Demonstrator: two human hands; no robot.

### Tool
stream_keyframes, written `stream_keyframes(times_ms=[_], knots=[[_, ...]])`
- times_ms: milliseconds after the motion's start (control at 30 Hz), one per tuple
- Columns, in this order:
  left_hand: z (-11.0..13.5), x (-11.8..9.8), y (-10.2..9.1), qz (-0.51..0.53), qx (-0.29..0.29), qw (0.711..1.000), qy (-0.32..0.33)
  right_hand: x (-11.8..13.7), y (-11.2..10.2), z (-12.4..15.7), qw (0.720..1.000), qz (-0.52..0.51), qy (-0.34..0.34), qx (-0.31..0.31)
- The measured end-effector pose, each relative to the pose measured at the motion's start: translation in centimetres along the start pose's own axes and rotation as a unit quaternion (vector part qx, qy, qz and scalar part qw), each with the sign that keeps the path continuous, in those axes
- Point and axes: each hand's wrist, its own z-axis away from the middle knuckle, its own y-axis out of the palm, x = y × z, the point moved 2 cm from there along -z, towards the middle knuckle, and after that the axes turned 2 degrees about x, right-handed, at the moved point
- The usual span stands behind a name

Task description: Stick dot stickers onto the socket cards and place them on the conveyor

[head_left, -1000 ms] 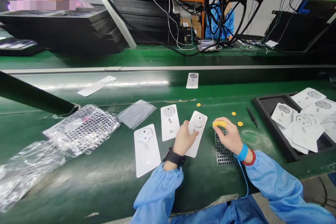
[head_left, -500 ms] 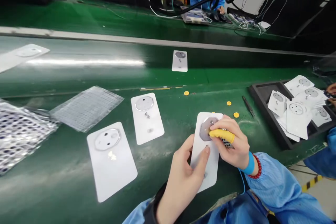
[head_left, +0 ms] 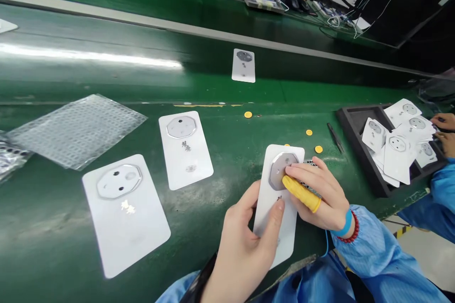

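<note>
My left hand (head_left: 249, 236) is closed around a white phone back cover (head_left: 265, 213), its thumb on the front face. The cover stands tilted, with a grey octagonal camera plate (head_left: 279, 173) near its top. My right hand (head_left: 320, 194), wearing a yellow finger cot (head_left: 302, 193) on one finger, rests its fingertips on that plate. Beneath those fingers shows part of a dark dotted sheet (head_left: 311, 163), apparently held in the same hand; most of it is hidden. Two more white covers, a larger one (head_left: 133, 234) and a smaller one (head_left: 188, 161), lie to the left.
A black tray (head_left: 359, 158) of stacked covers stands at right, near another person's hands (head_left: 444, 132). Tweezers (head_left: 335, 137) and small yellow discs (head_left: 319, 149) lie on the green bench. A bubble-textured clear sheet (head_left: 80, 130) lies left; another cover (head_left: 243, 68) lies farther back.
The view has shifted, so the bench things sit differently in frame. My right hand's fingers lie flatter across the camera plate, and more of the dotted sheet shows beyond them. My left hand keeps its grip.
</note>
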Motion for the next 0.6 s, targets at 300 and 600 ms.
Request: stream_keyframes(times_ms=[300,600], knots=[[0.2,0.1,0.2,0.009,-0.009,1.0,0.0,-0.2,0.2,-0.7,0.988,-0.124,0.088,-0.039],[0.6,-0.2,0.8,0.016,-0.038,0.999,-0.005,0.2,0.6,-0.5,0.949,-0.212,0.193,-0.131]])
